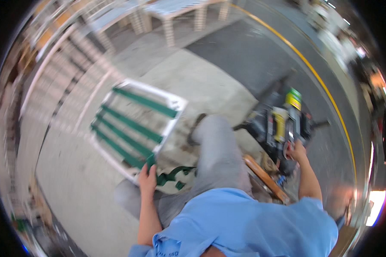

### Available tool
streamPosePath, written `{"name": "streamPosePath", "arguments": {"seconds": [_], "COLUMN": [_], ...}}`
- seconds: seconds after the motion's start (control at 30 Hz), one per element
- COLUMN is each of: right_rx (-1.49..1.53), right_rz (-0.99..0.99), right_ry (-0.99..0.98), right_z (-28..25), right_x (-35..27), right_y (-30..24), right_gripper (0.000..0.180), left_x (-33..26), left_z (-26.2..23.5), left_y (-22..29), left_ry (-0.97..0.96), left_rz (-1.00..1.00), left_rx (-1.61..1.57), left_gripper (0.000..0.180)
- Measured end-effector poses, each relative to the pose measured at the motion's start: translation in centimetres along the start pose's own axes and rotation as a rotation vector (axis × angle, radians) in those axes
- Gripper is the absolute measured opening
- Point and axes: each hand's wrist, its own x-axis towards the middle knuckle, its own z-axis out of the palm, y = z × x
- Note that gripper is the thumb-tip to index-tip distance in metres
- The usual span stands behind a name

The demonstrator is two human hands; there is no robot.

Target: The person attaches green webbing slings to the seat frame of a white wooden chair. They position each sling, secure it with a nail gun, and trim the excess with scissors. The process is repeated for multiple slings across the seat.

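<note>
In front of me to the left is a pale chair frame [176, 101] with several dark green webbing straps [148, 105] stretched across its seat. My left hand [147, 180] is at the near corner of the seat, fingers closed on a green strap end [150, 160]. More loose green strap [178, 172] hangs between that hand and my leg. My right hand [297, 152] reaches over a black tool stand [261, 124] on the right. Its fingers close round something silver and red that blur hides, so its kind is unclear.
The stand carries a yellow tube [280, 124] and a green-and-yellow can [293, 99]. A brown wooden bar [266, 179] lies beside my right leg. More pale chair frames [176, 9] stand at the back left. A yellow line [304, 55] runs along the floor.
</note>
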Motion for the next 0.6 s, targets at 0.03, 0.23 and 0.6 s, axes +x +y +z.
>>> {"name": "streamPosePath", "arguments": {"seconds": [0.03, 0.23, 0.6], "right_rx": [0.019, 0.695, 0.055], "right_rz": [0.017, 0.174, -1.22], "right_ry": [-0.012, -0.209, -0.124], "right_z": [-0.7, -3.9, -3.9], "right_x": [-0.4, -4.2, -9.9], "right_y": [0.0, -2.1, -32.0], "right_gripper": [0.068, 0.065, 0.062], "left_x": [0.3, 0.4, 3.2], "left_z": [-0.2, -3.1, -5.2], "left_y": [-0.5, -0.5, -2.1], "left_ry": [0.01, -0.225, -0.31], "left_rz": [0.007, -0.339, -0.218], "left_rx": [-0.202, -0.796, -1.378], "left_gripper": [0.046, 0.027, 0.025]}}
